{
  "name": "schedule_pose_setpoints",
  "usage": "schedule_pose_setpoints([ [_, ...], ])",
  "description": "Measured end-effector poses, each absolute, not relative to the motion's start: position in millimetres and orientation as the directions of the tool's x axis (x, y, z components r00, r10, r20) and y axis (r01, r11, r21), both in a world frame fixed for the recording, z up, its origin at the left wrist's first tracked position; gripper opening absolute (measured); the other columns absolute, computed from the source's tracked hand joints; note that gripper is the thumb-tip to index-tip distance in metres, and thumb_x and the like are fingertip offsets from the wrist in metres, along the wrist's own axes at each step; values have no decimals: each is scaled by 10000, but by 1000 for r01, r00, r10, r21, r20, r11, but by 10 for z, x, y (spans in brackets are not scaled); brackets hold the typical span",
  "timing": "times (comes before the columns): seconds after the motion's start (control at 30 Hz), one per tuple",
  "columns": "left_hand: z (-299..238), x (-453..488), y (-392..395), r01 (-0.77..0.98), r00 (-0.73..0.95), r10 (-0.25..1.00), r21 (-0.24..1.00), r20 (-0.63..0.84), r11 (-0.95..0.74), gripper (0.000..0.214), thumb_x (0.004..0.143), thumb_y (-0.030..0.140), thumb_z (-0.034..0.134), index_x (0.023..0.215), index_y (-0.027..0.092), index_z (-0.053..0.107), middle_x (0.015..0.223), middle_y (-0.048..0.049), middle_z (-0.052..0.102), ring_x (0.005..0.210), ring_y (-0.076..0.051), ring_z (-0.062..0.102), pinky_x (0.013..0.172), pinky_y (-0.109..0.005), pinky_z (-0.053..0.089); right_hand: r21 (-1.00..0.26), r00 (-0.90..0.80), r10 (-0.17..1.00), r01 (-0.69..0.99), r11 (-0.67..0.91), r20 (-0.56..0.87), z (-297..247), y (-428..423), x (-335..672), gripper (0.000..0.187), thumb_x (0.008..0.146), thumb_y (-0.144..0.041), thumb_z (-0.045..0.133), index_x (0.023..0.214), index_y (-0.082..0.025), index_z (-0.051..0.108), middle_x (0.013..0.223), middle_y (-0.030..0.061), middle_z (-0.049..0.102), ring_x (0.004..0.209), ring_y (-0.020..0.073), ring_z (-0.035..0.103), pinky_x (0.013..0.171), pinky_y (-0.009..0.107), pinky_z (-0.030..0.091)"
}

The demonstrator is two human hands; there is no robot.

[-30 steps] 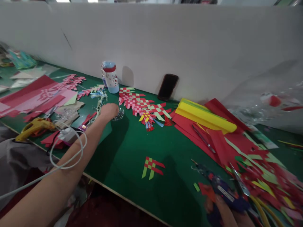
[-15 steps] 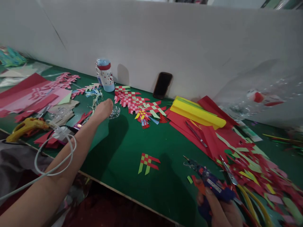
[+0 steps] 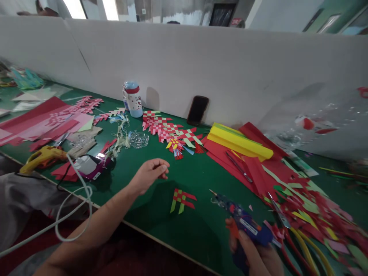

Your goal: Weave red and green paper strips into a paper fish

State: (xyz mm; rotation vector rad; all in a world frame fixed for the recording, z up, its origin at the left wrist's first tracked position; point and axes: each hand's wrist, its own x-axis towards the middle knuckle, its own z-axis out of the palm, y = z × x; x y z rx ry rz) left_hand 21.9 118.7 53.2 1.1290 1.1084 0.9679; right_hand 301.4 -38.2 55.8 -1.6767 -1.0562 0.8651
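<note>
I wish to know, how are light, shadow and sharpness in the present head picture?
Head view: two bright panels at top left look overexposed; head view: the bottle throws a shadow on the partition; head view: a dark shadow lies near the left hand; head view: far right edge blurred.

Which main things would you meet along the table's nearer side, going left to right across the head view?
Yellow tool, purple device, left hand, small red-and-green woven piece, blue glue gun in the right hand, scissors.

Dim light throws soft shadows on the partition [image 3: 172,65]; the right edge blurs.
</note>
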Motion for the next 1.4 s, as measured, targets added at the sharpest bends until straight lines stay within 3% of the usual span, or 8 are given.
schedule_pose_setpoints([
  [0.13, 448, 448, 903, -205, 300, 902, 903, -309, 378, 413, 674, 461, 780, 887, 122, 675, 787, -49, 668, 650, -111, 631, 678, -260, 540, -952, 269, 960, 266, -153, -79, 652, -363, 2775, 414, 834, -544, 564, 634, -185, 610, 574, 37, 587, 551, 150, 543, 536, 261, 438],
  [0.27, 402, 536, 815, -301, 352, 853, 816, -386, 494, 437, 608, 424, 845, 874, 112, 695, 782, -55, 694, 658, -112, 650, 720, -273, 561, -964, 240, 965, 214, -160, -107, 753, -343, 2535, 387, 844, -537, 548, 876, -167, 655, 556, 3, 557, 516, 133, 501, 509, 250, 409],
  [0.4, 385, 537, 800, -330, 380, 820, 766, -427, 552, 424, 587, 382, 866, 870, 107, 710, 773, -70, 720, 636, -126, 674, 698, -270, 572, -952, 223, 969, 256, -168, -111, 802, -315, 2398, 390, 858, -538, 521, 797, -171, 637, 558, -3, 542, 515, 120, 484, 497, 240, 398],
  [0.6, 380, 531, 782, -342, 395, 802, 739, -447, 580, 417, 559, 368, 881, 840, 110, 714, 730, -57, 727, 628, -125, 686, 704, -256, 579, -937, 176, 981, 324, -133, -79, 759, -272, 2412, 378, 882, -511, 493, 932, -167, 641, 551, -32, 508, 490, 112, 463, 486, 227, 401],
  [0.9, 419, 508, 767, -312, 425, 783, 738, -454, 598, 417, 570, 369, 875, 858, 107, 727, 781, -76, 738, 665, -145, 700, 702, -264, 575, -890, 98, 994, 448, -83, -44, 559, -255, 2559, 339, 861, -470, 527, 940, -166, 654, 554, -15, 564, 465, 125, 502, 454, 221, 426],
  [1.4, 402, 504, 784, -287, 433, 780, 751, -453, 595, 354, 585, 319, 867, 834, 114, 721, 727, -54, 729, 639, -133, 693, 715, -275, 578, -883, 73, 996, 464, -76, -48, 556, -287, 2566, 327, 863, -454, 526, 981, -174, 649, 561, -20, 568, 443, 117, 484, 430, 218, 405],
])
